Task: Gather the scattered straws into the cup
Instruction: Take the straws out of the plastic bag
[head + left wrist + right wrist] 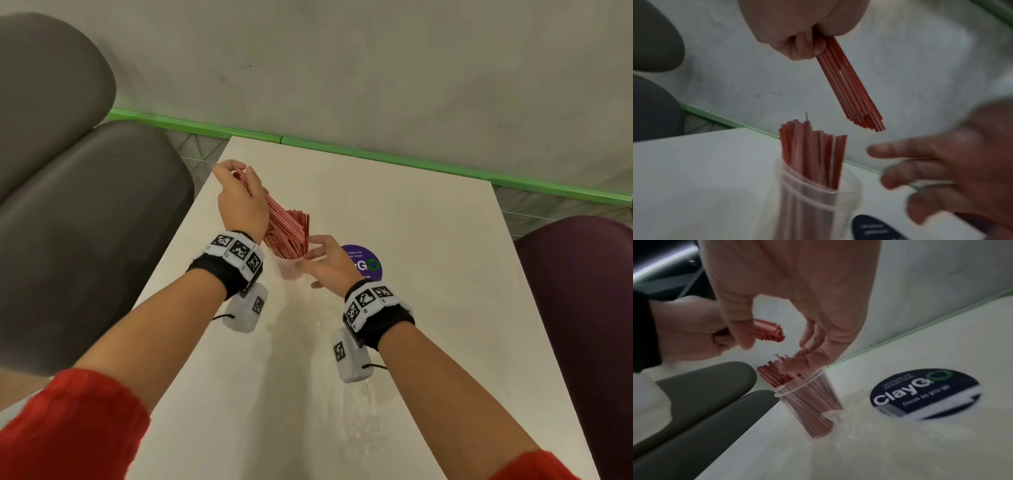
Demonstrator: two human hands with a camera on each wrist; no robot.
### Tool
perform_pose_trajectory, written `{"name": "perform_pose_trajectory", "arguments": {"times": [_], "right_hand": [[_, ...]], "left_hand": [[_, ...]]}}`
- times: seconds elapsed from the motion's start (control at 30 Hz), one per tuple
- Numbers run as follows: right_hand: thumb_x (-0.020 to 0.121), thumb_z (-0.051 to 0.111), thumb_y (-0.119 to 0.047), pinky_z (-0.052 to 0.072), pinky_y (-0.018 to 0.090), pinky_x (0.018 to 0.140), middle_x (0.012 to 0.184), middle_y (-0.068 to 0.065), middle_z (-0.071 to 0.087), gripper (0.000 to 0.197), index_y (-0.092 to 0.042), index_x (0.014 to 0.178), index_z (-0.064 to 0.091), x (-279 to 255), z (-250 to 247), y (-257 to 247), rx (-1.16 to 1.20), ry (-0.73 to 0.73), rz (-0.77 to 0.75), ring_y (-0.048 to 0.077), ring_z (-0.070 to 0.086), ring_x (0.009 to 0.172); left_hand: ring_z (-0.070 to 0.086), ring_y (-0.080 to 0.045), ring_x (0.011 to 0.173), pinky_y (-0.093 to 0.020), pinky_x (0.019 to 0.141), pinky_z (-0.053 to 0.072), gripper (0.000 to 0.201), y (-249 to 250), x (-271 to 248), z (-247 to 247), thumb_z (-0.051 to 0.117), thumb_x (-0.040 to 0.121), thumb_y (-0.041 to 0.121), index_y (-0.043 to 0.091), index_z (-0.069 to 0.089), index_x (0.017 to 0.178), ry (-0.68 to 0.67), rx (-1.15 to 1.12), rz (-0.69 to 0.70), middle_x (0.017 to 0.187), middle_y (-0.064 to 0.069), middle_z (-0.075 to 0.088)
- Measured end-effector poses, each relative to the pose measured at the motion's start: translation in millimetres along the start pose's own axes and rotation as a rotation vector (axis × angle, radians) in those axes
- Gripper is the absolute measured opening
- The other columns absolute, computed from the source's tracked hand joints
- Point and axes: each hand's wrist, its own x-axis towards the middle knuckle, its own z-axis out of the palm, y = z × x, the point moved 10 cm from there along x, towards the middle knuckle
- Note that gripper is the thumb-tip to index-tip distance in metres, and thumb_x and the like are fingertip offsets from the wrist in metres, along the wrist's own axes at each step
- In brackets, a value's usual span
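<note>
Loads of red-and-white straws [297, 226] already stand in my clear cup [289, 269]. My left hand [241, 198] pinches another bundle [851, 87] above it; my right hand [330, 262] hovers relaxed, empty.

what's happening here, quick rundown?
A person is filling a clear plastic cup on the white table with red straws. The left hand grips a bundle of straws tilted above the cup, not yet in. The right hand hovers open beside the rim. The cup already holds many straws.
</note>
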Motion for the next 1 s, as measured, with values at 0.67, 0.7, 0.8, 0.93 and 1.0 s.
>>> {"name": "perform_pose_trajectory", "arguments": {"times": [0.67,0.7,0.8,0.93,1.0], "right_hand": [[0.095,0.048,-0.021,0.034,0.045,0.11,0.152,0.01,0.028,0.068,-0.013,0.151,0.011,48.0,17.3,8.0,-0.472,0.123,-0.064,0.032,0.035,0.135],[0.095,0.047,-0.022,0.034,0.045,0.11,0.153,0.009,0.028,0.065,-0.013,0.15,0.014,48.8,19.2,8.2,-0.469,0.122,-0.077,0.032,0.035,0.135],[0.097,0.043,-0.023,0.029,0.044,0.115,0.157,0.007,0.019,0.062,-0.012,0.151,0.014,50.1,22.3,10.5,-0.504,0.094,-0.086,0.032,0.028,0.14],[0.098,0.042,-0.024,0.024,0.041,0.117,0.159,0.007,0.012,0.061,-0.014,0.151,0.013,52.0,21.1,14.8,-0.529,0.072,-0.083,0.031,0.021,0.144],[0.098,0.044,-0.025,0.027,0.04,0.116,0.16,0.005,0.012,0.062,-0.016,0.151,0.013,52.7,22.1,16.4,-0.522,0.069,-0.08,0.03,0.022,0.143]], "left_hand": [[0.035,-0.029,0.13,-0.041,0.104,0.03,0.044,-55.1,-41.9,64.2,0.045,0.094,0.025,0.016,0.044,0.137,-0.372,0.677,0.275,0.148,-0.001,0.04],[0.031,-0.027,0.135,-0.04,0.106,0.027,0.048,-57.5,-44.7,66.7,0.044,0.095,0.028,0.017,0.038,0.142,-0.411,0.726,0.286,0.152,0.001,0.033],[0.022,-0.026,0.143,-0.04,0.108,0.022,0.054,-60.0,-50.3,70.5,0.04,0.097,0.032,0.016,0.027,0.147,-0.474,0.821,0.318,0.157,0.001,0.023],[0.017,-0.026,0.145,-0.042,0.111,0.02,0.057,-57.3,-49.7,70.8,0.039,0.097,0.036,0.017,0.024,0.148,-0.511,0.858,0.355,0.158,-0.005,0.017],[0.015,-0.022,0.146,-0.04,0.114,0.017,0.058,-51.5,-48.5,69.9,0.038,0.097,0.036,0.018,0.019,0.149,-0.522,0.797,0.381,0.158,-0.005,0.016]]}}
